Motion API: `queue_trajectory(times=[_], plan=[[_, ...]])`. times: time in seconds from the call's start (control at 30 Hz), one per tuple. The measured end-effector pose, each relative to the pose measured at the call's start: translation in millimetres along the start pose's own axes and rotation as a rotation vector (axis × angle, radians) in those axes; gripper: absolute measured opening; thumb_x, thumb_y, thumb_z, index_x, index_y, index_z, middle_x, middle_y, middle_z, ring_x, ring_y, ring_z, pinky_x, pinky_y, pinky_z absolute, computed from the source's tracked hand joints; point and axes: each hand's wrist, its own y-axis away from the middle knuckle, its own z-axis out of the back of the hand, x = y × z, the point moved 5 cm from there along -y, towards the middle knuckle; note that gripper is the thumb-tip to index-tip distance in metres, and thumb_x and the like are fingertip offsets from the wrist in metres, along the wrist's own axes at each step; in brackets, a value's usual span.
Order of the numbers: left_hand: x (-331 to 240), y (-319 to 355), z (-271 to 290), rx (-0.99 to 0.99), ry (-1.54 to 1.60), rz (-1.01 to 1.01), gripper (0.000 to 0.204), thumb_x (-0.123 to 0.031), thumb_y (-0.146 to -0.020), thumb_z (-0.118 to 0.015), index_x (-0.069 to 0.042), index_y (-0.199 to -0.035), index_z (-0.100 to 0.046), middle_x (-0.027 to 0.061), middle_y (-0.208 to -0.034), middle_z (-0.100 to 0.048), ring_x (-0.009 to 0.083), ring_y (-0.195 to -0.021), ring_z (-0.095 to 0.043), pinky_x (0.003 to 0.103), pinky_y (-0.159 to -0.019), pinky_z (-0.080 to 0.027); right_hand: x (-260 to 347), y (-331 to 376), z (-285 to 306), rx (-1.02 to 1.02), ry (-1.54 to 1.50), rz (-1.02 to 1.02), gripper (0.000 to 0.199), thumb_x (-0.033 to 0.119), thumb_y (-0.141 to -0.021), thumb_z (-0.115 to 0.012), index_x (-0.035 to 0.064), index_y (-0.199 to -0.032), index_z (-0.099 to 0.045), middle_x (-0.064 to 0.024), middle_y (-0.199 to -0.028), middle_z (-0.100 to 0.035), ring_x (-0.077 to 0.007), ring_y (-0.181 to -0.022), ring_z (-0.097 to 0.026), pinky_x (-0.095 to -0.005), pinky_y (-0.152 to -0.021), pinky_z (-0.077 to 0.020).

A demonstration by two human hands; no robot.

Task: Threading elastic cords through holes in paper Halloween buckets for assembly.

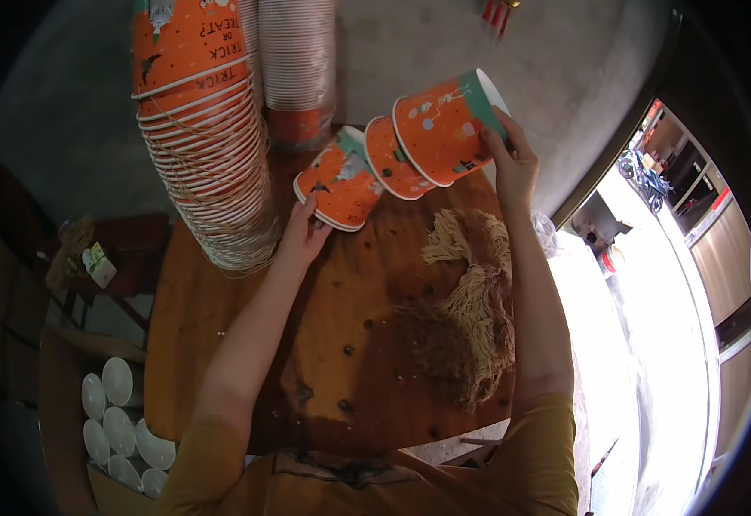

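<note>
Three orange printed paper buckets with white rims are held in a slanting row above the wooden table (324, 344). My left hand (304, 234) grips the lower-left bucket (339, 185) near its rim, thumb and fingers closed on it. A middle bucket (392, 159) sits between the other two, partly hidden and apparently nested into the right one. My right hand (515, 162) is closed around the teal-banded end of the upper-right bucket (438, 127). Left of my left hand rises a tall nested stack of matching buckets (203, 146), with thin tan cords hanging along its side.
A bundle of tan cords (478, 301) lies at the table's right. Behind the tall stack stands another wrapped stack (298, 69). A cardboard box (66, 430) with several white cups (119, 430) is at lower left. A dark red stool (139, 249) stands left; a bright doorway opens right.
</note>
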Motion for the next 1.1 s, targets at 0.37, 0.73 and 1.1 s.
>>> queue_trajectory(times=[0.37, 0.73, 1.1], plan=[[32.1, 23.6, 6.5, -0.295, -0.1, 0.209, 0.044, -0.041, -0.089, -0.068, -0.016, -0.122, -0.052, 0.0027, -0.113, -0.049, 0.0201, -0.096, -0.048, 0.039, -0.087, -0.047, 4.9, 24.1, 23.2, -0.099, -0.024, -0.145, 0.038, 0.022, -0.089, -0.07, 0.0047, -0.123, -0.065, -0.0014, -0.109, -0.065, -0.0088, -0.089, -0.054, -0.0245, -0.086, -0.0447], [-12.5, 101.6, -70.2, -0.126, -0.78, -0.333, 0.041, -0.033, -0.099, -0.053, -0.01, -0.133, -0.047, 0.007, -0.124, -0.048, 0.0174, -0.114, -0.048, 0.033, -0.097, -0.041, 48.5, 104.4, 66.1, -0.476, -0.294, -0.171, 0.039, 0.022, -0.098, -0.057, 0.005, -0.133, -0.053, -0.004, -0.111, -0.063, -0.0096, -0.094, -0.06, -0.0258, -0.073, -0.0542], [-81.6, 220.9, -119.0, 0.34, -1.151, -0.634, 0.018, -0.007, -0.096, -0.054, -0.001, -0.113, -0.056, 0.0065, -0.095, -0.058, 0.0136, -0.081, -0.055, 0.027, -0.074, -0.046, 19.4, 208.0, 13.4, 0.336, -0.199, -0.368, 0.026, 0.025, -0.097, -0.054, 0.0063, -0.113, -0.062, -0.0053, -0.099, -0.063, -0.0189, -0.093, -0.058, -0.0313, -0.081, -0.0464]])
